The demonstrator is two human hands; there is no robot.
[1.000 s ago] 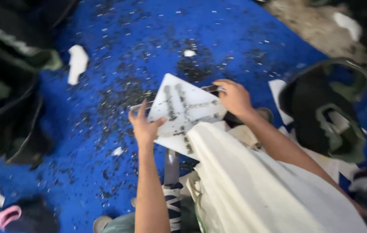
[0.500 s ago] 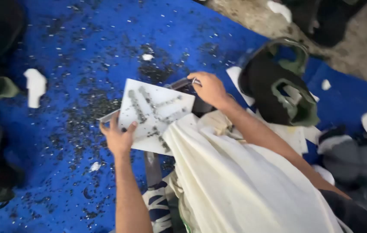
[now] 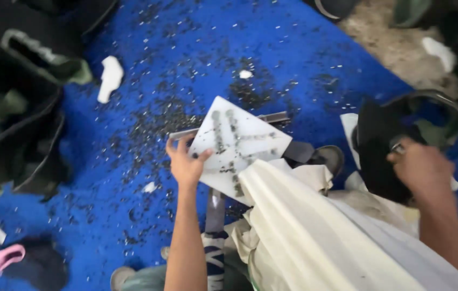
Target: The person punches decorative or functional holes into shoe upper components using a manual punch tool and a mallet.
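A white square board (image 3: 239, 141) with dark streaks of grit lies tilted on a metal bar (image 3: 273, 117) above the blue mat (image 3: 196, 48). My left hand (image 3: 184, 161) grips the board's left edge, thumb on top. My right hand (image 3: 424, 168) is off to the right, fingers curled against a black shoe-like piece (image 3: 377, 156); it is blurred, so its grip is unclear. A cream cloth (image 3: 315, 237) covers my lap below the board.
Dark grit and small scraps are strewn over the mat. Black and green shoe parts (image 3: 29, 59) are piled at the left, with a white scrap (image 3: 110, 78) beside them. A pink and black item (image 3: 16, 256) lies at bottom left. Bare dirt ground (image 3: 396, 48) shows at top right.
My right hand has left the board's right corner and moved right to the black piece. My left hand stays on the board. The camera view has shifted.
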